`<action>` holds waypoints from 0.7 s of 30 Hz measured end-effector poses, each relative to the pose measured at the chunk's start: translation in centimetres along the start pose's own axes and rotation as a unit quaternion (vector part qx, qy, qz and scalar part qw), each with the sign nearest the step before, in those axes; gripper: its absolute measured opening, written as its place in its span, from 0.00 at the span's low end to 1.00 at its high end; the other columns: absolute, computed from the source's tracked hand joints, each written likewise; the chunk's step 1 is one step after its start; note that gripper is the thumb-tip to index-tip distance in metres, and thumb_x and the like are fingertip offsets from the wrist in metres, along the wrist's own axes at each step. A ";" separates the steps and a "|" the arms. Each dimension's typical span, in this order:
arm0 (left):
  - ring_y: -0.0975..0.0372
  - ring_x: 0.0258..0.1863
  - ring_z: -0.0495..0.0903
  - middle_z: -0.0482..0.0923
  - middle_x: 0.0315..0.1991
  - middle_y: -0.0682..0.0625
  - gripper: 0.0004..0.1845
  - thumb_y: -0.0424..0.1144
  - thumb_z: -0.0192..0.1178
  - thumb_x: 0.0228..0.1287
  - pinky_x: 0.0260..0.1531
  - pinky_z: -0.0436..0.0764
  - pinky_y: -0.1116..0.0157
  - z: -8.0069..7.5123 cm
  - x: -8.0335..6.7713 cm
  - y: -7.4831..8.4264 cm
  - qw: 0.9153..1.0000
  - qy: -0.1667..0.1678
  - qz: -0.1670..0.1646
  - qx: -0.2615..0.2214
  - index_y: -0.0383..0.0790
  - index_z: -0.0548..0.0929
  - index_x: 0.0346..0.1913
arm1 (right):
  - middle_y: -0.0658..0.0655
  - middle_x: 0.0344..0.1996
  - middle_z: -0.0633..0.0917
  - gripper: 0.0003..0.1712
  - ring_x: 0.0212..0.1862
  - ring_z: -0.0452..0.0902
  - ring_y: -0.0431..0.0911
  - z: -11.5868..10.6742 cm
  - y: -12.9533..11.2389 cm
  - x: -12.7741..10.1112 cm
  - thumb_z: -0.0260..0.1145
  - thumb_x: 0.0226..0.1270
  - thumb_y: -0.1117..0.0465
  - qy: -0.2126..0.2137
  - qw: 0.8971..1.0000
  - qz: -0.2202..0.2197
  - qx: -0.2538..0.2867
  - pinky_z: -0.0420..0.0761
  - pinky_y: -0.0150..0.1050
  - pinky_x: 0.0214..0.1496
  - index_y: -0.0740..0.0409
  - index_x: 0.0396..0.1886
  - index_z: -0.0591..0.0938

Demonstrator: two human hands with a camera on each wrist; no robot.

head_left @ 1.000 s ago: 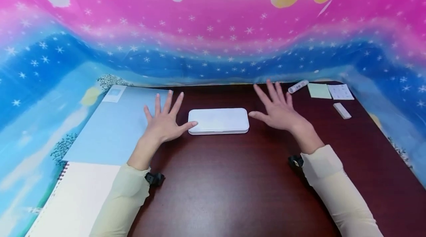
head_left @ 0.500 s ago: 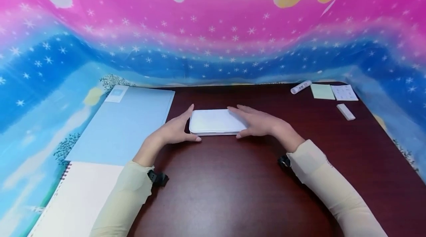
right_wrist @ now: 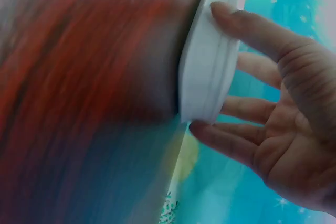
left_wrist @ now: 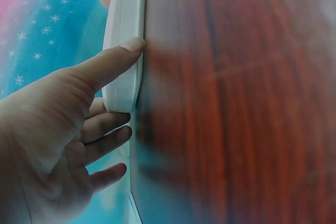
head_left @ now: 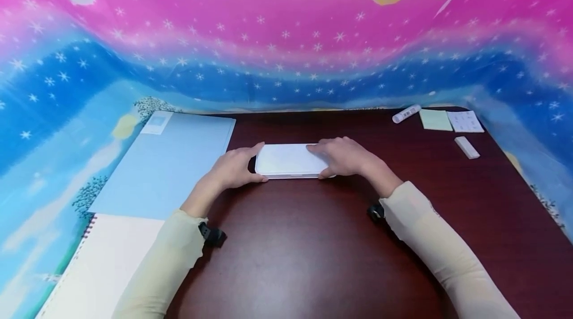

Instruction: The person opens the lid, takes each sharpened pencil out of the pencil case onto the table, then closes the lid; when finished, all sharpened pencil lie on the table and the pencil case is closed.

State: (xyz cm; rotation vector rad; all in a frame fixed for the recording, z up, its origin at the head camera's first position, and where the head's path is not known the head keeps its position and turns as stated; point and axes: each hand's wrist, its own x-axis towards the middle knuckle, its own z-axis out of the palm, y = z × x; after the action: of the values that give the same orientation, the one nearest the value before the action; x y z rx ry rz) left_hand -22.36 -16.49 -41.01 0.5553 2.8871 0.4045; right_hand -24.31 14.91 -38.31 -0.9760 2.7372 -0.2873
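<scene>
A flat white case (head_left: 291, 159) with rounded corners lies in the middle of the dark wooden table (head_left: 304, 249). My left hand (head_left: 252, 163) grips its left end, thumb on the near edge and fingers over the far edge. My right hand (head_left: 326, 161) grips the right end the same way. In the left wrist view the thumb (left_wrist: 107, 61) presses the side of the case (left_wrist: 125, 19), and the other fingers curl behind it. In the right wrist view the thumb (right_wrist: 252, 27) lies along the case (right_wrist: 210, 72), with the fingers curled round its end.
A pale blue folder (head_left: 170, 159) lies left of the case, above a spiral notebook (head_left: 103, 264). At the far right corner are a glue stick (head_left: 406, 113), a green sticky pad (head_left: 435, 120), a white card (head_left: 465, 121) and a white eraser (head_left: 467, 147). A starry cloth hangs behind.
A second ago both hands lay flat and spread on either side of the case. They have moved inward and closed round its two ends.
</scene>
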 end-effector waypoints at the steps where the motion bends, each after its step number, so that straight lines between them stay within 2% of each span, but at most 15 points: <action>1: 0.47 0.70 0.72 0.71 0.72 0.41 0.55 0.62 0.72 0.56 0.67 0.72 0.45 0.0 0.0 0.0 1.000 0.003 0.002 0.003 0.49 0.57 0.81 | 0.61 0.68 0.78 0.47 0.67 0.76 0.57 -0.1 0.1 0.1 0.79 0.55 0.44 0.001 1.000 -0.002 -0.003 0.73 0.60 0.69 0.47 0.75 0.72; 5: 0.46 0.69 0.73 0.72 0.72 0.41 0.54 0.63 0.71 0.56 0.67 0.72 0.45 0.1 0.0 -0.2 1.000 0.007 0.004 0.011 0.49 0.58 0.81 | 0.59 0.66 0.80 0.47 0.64 0.79 0.55 -0.1 0.3 0.3 0.80 0.54 0.43 0.004 1.000 -0.002 -0.002 0.75 0.58 0.66 0.45 0.74 0.73; 10: 0.48 0.68 0.76 0.76 0.68 0.40 0.55 0.64 0.71 0.55 0.75 0.61 0.45 0.2 0.1 -0.3 1.000 0.004 0.013 0.020 0.48 0.58 0.81 | 0.59 0.67 0.80 0.46 0.62 0.80 0.54 -0.2 0.7 0.3 0.78 0.56 0.42 0.000 1.000 -0.012 0.011 0.75 0.56 0.65 0.45 0.74 0.73; 12: 0.49 0.67 0.77 0.77 0.67 0.40 0.55 0.63 0.72 0.54 0.78 0.56 0.45 0.2 0.2 -0.5 1.000 0.007 0.016 0.010 0.48 0.58 0.81 | 0.57 0.65 0.81 0.43 0.55 0.82 0.53 -0.5 1.0 0.1 0.76 0.58 0.42 -0.006 0.999 -0.006 0.035 0.76 0.53 0.61 0.43 0.73 0.74; 14: 0.47 0.68 0.75 0.77 0.67 0.39 0.56 0.63 0.73 0.54 0.77 0.56 0.44 0.2 0.2 -0.7 1.000 0.006 0.012 -0.010 0.49 0.56 0.81 | 0.53 0.66 0.81 0.40 0.51 0.81 0.49 -0.8 1.4 0.0 0.74 0.60 0.41 -0.014 0.998 0.001 0.059 0.76 0.50 0.59 0.39 0.72 0.75; 17: 0.43 0.70 0.71 0.75 0.69 0.39 0.58 0.62 0.74 0.53 0.73 0.62 0.41 0.3 0.1 -0.8 0.999 0.002 -0.008 -0.045 0.50 0.54 0.82 | 0.49 0.67 0.80 0.35 0.54 0.80 0.47 -1.5 2.2 0.0 0.70 0.65 0.39 -0.033 0.992 0.011 0.121 0.76 0.49 0.62 0.34 0.71 0.75; 18: 0.41 0.71 0.70 0.73 0.70 0.40 0.58 0.61 0.74 0.53 0.72 0.64 0.40 0.3 0.1 -0.8 0.998 0.001 -0.014 -0.055 0.50 0.53 0.82 | 0.49 0.68 0.79 0.34 0.59 0.78 0.46 -1.6 2.5 0.0 0.68 0.66 0.39 -0.037 0.989 0.010 0.140 0.76 0.50 0.64 0.34 0.71 0.75; 21: 0.38 0.73 0.65 0.70 0.73 0.41 0.59 0.62 0.73 0.54 0.71 0.65 0.39 0.6 0.0 -0.7 0.997 0.000 -0.029 -0.071 0.46 0.52 0.82 | 0.52 0.68 0.79 0.29 0.68 0.75 0.48 -2.1 3.4 0.3 0.63 0.73 0.40 -0.041 0.977 0.011 0.208 0.74 0.54 0.70 0.39 0.71 0.76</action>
State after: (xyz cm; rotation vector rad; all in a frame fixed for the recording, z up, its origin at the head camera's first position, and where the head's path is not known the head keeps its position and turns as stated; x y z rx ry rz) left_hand -22.43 -16.95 -41.76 0.4485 2.8366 0.5961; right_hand -27.16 17.50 -37.18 -0.8186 2.4644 -0.7616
